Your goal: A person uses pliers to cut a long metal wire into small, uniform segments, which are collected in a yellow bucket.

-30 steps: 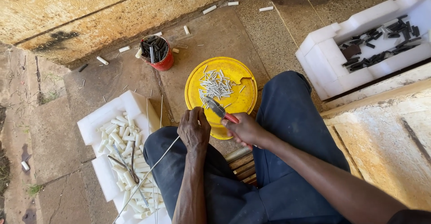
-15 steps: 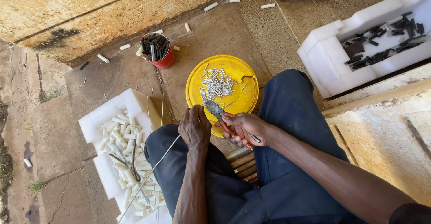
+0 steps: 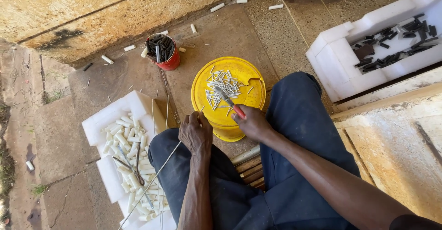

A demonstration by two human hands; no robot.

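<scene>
Just then your right hand [image 3: 252, 122] was closed round the red handles of a pair of pliers [image 3: 228, 102], whose nose reached out over the yellow bucket lid [image 3: 248, 75] and its scatter of short cut wire pieces [image 3: 223, 86]. Your left hand [image 3: 195, 132], near the lid's left edge, had its fingers curled and seemingly pinched on a long thin wire [image 3: 154, 180], though the grip itself was hidden. Further left lay a white foam tray [image 3: 94, 128] of pale tubes, with a red can [image 3: 162, 52] beyond.

red can [image 3: 162, 51] w/ dark bits, white foam tray [image 3: 338, 57] far right
</scene>
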